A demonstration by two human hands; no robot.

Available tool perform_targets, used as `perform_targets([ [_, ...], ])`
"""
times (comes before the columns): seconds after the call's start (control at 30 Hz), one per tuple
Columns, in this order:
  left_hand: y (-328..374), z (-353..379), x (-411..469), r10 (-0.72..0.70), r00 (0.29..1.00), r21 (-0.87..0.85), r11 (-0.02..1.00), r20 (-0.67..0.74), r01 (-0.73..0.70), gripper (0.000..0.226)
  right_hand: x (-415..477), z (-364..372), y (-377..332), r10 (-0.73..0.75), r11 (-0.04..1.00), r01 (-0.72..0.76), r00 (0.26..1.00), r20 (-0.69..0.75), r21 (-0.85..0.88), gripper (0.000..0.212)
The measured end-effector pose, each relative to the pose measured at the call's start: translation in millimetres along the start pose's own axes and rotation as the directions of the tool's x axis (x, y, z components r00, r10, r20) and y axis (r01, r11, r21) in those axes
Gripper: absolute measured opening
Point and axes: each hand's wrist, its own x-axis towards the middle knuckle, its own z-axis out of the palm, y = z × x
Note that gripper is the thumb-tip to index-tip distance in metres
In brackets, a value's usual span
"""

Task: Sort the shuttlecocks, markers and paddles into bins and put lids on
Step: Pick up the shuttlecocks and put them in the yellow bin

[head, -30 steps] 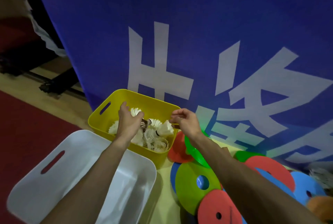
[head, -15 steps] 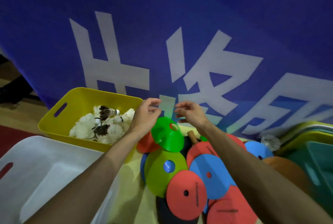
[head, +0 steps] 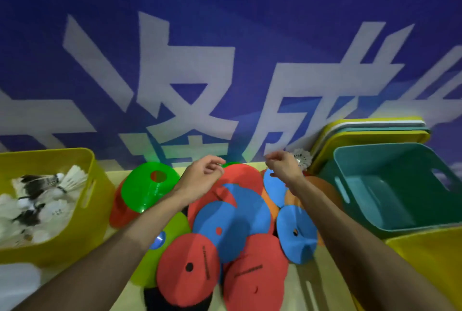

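A heap of flat disc markers lies in the middle: a green marker, blue markers and red markers. My left hand hovers over the far side of the heap, fingers loosely curled, holding nothing. My right hand hovers beside it, also loosely curled and empty. A lone white shuttlecock lies just behind my right hand by the banner. The yellow bin at the left holds several white and black shuttlecocks. A dark rounded shape shows under the near markers.
A teal bin stands at the right with nothing in it. Stacked lids lean behind it. Another yellow bin is at the lower right, a white bin at the lower left. A blue banner closes the back.
My view and both hands have swung right, away from the yellow shuttlecock bin to above the marker heap. The teal bin and the lids have come into sight.
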Motion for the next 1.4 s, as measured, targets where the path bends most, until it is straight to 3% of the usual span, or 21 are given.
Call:
perform_targets([
  [0.33,-6,64,68,-0.059,0.992,0.102,0.994,0.112,0.047,0.019,55,-37,55,0.01,0.937,0.0,1.0,0.025,-0.349,0.027],
  [0.6,-12,85,105,-0.067,0.992,0.11,0.992,0.104,0.055,0.026,111,-11,80,0.099,0.759,-0.02,0.991,0.086,-0.65,0.041],
  [0.8,-16,85,111,-0.032,0.995,0.134,0.991,0.092,0.019,0.027,122,-2,92,0.221,0.726,-0.106,0.972,0.084,-0.68,0.051],
  [1.0,4,77,104,-0.022,0.998,0.114,0.993,0.067,0.015,0.023,112,-15,69,0.211,0.752,-0.144,0.977,0.028,-0.643,0.058],
  [1.23,10,75,92,-0.006,0.998,0.097,0.995,0.057,0.0,0.019,112,-16,66,0.208,0.721,-0.063,0.969,0.13,-0.69,0.053],
  [1.4,10,73,91,-0.019,0.998,0.099,0.995,0.058,0.013,0.018,116,-13,73,0.261,0.74,-0.151,0.962,0.073,-0.656,0.067],
])
